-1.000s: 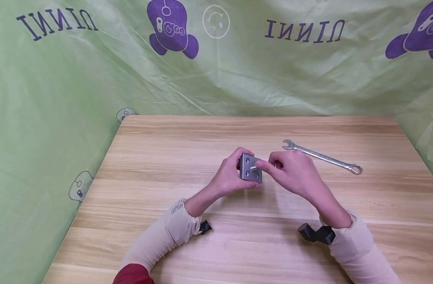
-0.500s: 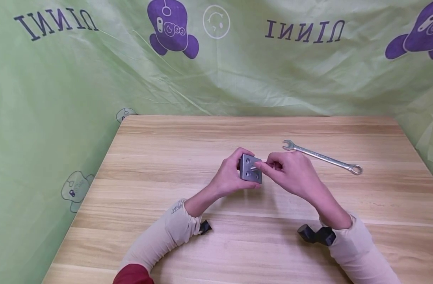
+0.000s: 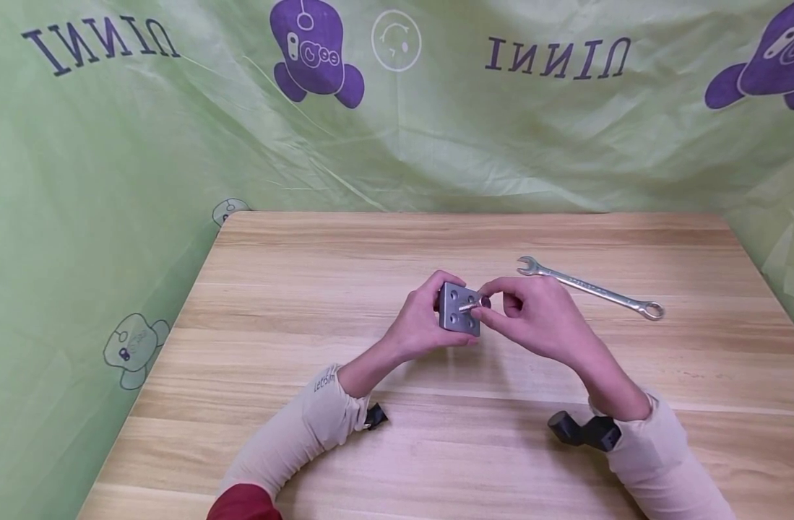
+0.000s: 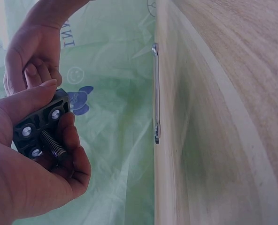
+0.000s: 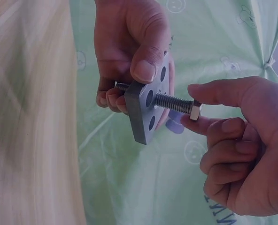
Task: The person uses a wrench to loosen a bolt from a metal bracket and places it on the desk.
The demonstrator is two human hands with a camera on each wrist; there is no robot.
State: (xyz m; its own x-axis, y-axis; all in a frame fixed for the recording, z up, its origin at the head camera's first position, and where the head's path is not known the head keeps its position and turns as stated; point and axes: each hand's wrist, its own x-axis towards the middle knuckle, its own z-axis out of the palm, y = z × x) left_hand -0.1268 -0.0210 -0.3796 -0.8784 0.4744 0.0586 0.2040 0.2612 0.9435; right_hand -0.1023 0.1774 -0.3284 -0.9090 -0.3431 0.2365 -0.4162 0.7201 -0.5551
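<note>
a: status?
b: my left hand [image 3: 423,325] grips the plate [image 3: 459,309] above mid-table [image 3: 397,448]. my right hand [image 3: 540,318] pinches the bolt [image 5: 176,103] head; shank's partly through, much thread left. wrench [image 3: 592,289] untouched near the far right edge.

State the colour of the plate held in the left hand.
Grey metal plate with four holes; the right wrist view shows it best.
</note>
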